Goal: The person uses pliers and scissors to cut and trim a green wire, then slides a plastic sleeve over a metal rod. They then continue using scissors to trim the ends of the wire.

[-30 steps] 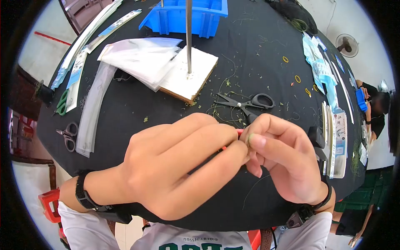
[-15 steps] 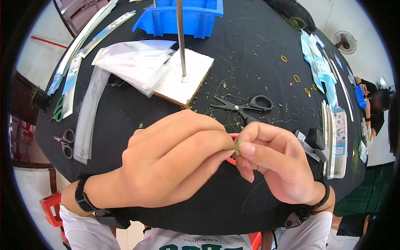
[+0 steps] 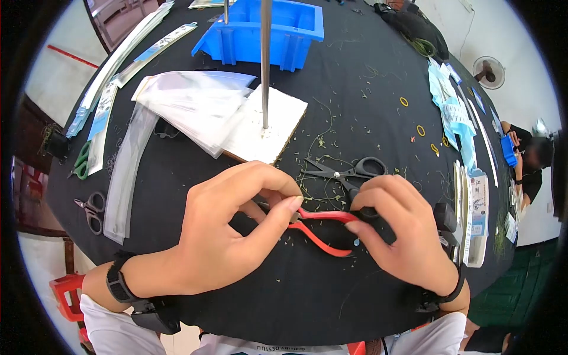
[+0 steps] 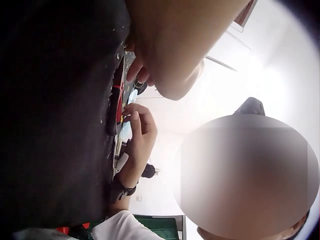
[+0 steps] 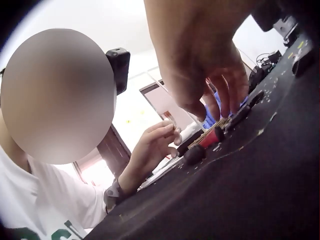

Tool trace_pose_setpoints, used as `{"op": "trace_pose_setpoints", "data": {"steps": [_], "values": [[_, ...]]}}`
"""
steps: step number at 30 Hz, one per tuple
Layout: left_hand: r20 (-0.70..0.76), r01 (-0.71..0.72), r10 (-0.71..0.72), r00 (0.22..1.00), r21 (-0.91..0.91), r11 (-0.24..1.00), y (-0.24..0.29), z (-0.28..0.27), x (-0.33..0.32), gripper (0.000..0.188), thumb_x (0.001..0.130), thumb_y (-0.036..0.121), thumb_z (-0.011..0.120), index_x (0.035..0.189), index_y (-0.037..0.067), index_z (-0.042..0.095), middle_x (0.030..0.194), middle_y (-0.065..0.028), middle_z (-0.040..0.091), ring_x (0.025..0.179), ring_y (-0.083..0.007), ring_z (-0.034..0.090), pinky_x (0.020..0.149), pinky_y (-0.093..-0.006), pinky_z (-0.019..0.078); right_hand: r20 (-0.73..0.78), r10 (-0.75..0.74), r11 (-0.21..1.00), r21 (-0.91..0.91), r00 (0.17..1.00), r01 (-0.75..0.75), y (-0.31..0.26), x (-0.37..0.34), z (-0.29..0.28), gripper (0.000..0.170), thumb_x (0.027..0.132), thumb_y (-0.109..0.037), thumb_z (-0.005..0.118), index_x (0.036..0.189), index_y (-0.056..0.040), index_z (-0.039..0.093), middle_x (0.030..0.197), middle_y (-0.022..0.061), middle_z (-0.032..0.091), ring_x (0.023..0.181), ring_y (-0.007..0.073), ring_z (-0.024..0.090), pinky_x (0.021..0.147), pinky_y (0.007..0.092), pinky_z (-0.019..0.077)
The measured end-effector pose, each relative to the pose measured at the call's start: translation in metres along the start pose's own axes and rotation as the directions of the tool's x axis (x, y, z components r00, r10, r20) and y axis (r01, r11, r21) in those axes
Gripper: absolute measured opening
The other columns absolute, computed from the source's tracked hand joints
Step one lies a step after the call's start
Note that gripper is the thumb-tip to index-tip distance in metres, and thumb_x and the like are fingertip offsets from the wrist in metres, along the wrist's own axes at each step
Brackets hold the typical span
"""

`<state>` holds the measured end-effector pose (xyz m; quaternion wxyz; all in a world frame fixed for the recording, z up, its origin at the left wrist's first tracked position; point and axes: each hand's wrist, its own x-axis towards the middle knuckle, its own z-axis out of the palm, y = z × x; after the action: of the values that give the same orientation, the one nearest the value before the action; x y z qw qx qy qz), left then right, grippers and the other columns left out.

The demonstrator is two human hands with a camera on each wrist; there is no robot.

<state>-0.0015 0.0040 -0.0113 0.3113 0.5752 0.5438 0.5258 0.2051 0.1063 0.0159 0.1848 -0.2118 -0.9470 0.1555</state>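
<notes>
My left hand brings its thumb and index finger together on a tiny greenish piece, largely hidden by the fingertips. Red-handled pliers lie on the black cloth with handles spread; their head is partly covered by the left hand. My right hand hovers at the handle ends, fingers loosely bent, thumb tip at the upper handle. In the right wrist view its fingers point down beyond the red handle. Black scissors lie just beyond, one finger loop close to the right fingers.
A white board with a metal rod carries plastic sleeves. A blue bin stands behind. Small scissors and green-handled scissors lie left. Packets and yellow rings lie right. Thread scraps are scattered about.
The hands were together, both pinching the small green piece. They have parted, the right hand letting go and moving right to the handle ends, uncovering the red pliers.
</notes>
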Motion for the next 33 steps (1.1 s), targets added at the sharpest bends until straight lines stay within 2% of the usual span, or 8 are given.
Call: {"op": "trace_pose_setpoints", "data": {"steps": [4, 14, 17, 21, 24, 28, 31, 33], "values": [[-0.002, 0.072, -0.073, 0.997, -0.069, 0.995, -0.001, 0.0, -0.001, 0.009, 0.087, -0.001, 0.059, 0.095, -0.005, 0.06, 0.093, -0.0095, 0.06, 0.082, -0.0107, 0.06, 0.057, -0.0203, 0.0531, -0.013, 0.072, 0.973, -0.217, 0.997, -0.073, 0.014, 0.003, 0.005, 0.025, 0.073, -0.005, 0.069, 0.093, -0.0022, 0.054, 0.098, 0.0129, 0.054, 0.092, 0.0316, 0.053, 0.077, 0.0383, 0.0444], [0.032, 0.17, -0.167, 0.985, -0.137, 0.976, 0.001, -0.001, -0.001, 0.011, 0.088, 0.002, 0.06, 0.097, -0.004, 0.06, 0.093, -0.0087, 0.061, 0.082, -0.0105, 0.06, 0.057, -0.0207, 0.0536, 0.044, 0.1, 0.981, -0.173, 0.994, -0.091, 0.029, 0.004, -0.006, 0.021, 0.069, -0.002, 0.071, 0.081, -0.0017, 0.055, 0.097, 0.0123, 0.056, 0.091, 0.0302, 0.052, 0.081, 0.0371, 0.0447], [0.012, 0.166, -0.166, 0.986, -0.151, 0.974, 0.0, -0.001, -0.001, 0.011, 0.088, 0.002, 0.06, 0.097, -0.004, 0.06, 0.093, -0.0088, 0.061, 0.082, -0.0104, 0.06, 0.057, -0.021, 0.0537, 0.04, 0.139, 0.985, -0.111, 0.989, -0.134, 0.029, 0.002, -0.014, 0.017, 0.071, -0.003, 0.069, 0.081, -0.0016, 0.055, 0.091, 0.0115, 0.059, 0.086, 0.0281, 0.054, 0.077, 0.0355, 0.0459], [0.022, 0.182, -0.181, 0.983, -0.167, 0.969, 0.0, -0.002, -0.001, 0.01, 0.088, 0.002, 0.06, 0.096, -0.004, 0.06, 0.094, -0.0096, 0.061, 0.083, -0.0111, 0.061, 0.058, -0.0214, 0.0541, 0.257, 0.32, 0.935, 0.068, 0.912, -0.347, 0.023, 0.004, -0.04, 0.012, 0.072, -0.005, 0.066, 0.079, -0.0019, 0.057, 0.08, 0.0074, 0.062, 0.072, 0.0225, 0.054, 0.063, 0.0326, 0.0445], [0.075, 0.196, -0.184, 0.98, -0.217, 0.956, -0.001, -0.001, -0.001, 0.011, 0.089, 0.002, 0.06, 0.097, -0.004, 0.061, 0.102, -0.0128, 0.062, 0.086, -0.0123, 0.063, 0.06, -0.022, 0.0549, 0.354, 0.246, 0.929, 0.179, 0.902, -0.324, 0.023, 0.005, -0.05, 0.014, 0.07, -0.008, 0.069, 0.075, -0.0022, 0.058, 0.078, 0.0063, 0.061, 0.07, 0.0207, 0.053, 0.061, 0.0305, 0.0418], [0.268, 0.288, -0.202, 0.942, -0.34, 0.895, -0.002, 0.0, 0.0, 0.012, 0.089, 0.002, 0.06, 0.099, -0.006, 0.061, 0.12, -0.0198, 0.057, 0.092, -0.0169, 0.065, 0.063, -0.0235, 0.0565, 0.108, 0.036, 0.997, 0.063, 0.993, -0.043, 0.011, 0.007, -0.038, 0.02, 0.059, -0.006, 0.072, 0.072, -0.0047, 0.056, 0.081, 0.0091, 0.059, 0.068, 0.0246, 0.05, 0.06, 0.0298, 0.0394], [0.4, 0.448, -0.251, 0.881, -0.539, 0.713, -0.004, 0.003, 0.0, 0.011, 0.09, 0.0, 0.059, 0.099, -0.005, 0.061, 0.123, -0.0208, 0.054, 0.099, -0.0204, 0.064, 0.067, -0.0256, 0.0575, 0.064, -0.018, 1.0, 0.008, 0.998, 0.017, -0.002, 0.008, -0.031, 0.026, 0.055, -0.005, 0.073, 0.072, -0.0068, 0.055, 0.085, 0.0098, 0.058, 0.067, 0.0258, 0.048, 0.058, 0.0321, 0.0391], [0.424, 0.448, -0.23, 0.876, -0.542, 0.711, -0.004, 0.004, 0.002, 0.011, 0.089, -0.001, 0.059, 0.099, -0.006, 0.061, 0.12, -0.0202, 0.056, 0.1, -0.0207, 0.063, 0.072, -0.0268, 0.0569, 0.054, -0.051, 0.998, -0.017, 0.997, 0.052, -0.006, 0.007, -0.027, 0.028, 0.053, -0.006, 0.075, 0.073, -0.0073, 0.055, 0.085, 0.009, 0.058, 0.066, 0.0248, 0.047, 0.056, 0.0326, 0.0392]]}}
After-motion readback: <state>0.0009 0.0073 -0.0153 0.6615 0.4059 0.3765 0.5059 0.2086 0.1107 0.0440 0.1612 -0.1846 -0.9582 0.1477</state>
